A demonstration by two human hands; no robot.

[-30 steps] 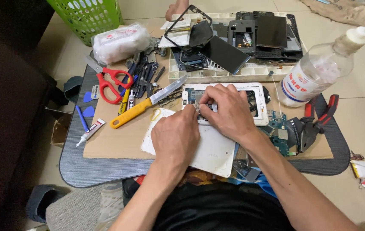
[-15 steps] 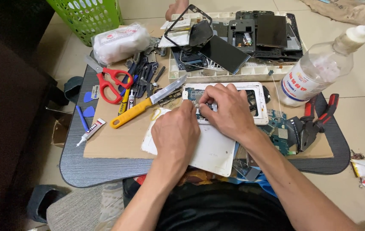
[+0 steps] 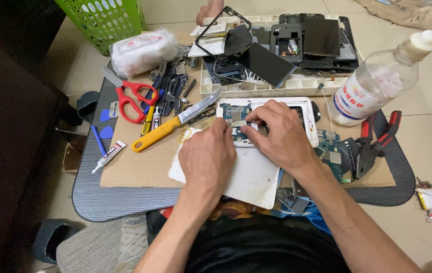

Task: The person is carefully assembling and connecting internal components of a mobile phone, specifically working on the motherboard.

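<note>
Both hands (image 3: pixel 246 144) press on the opened tablet (image 3: pixel 271 119)

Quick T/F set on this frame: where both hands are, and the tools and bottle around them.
1. Both hands are on the opened white-framed device. True: the left hand and right hand meet over its exposed board.
2. The red-handled scissors lie to the right of the hands. False: they lie to the left, near the yellow-handled knife.
3. The clear bottle lies tipped on its side. True: it lies right of the device, nozzle pointing up-right.
4. The right hand holds the pliers. False: the pliers lie untouched on the mat, right of that hand.
5. The green basket sits on the mat. False: it stands on the floor behind.
</note>
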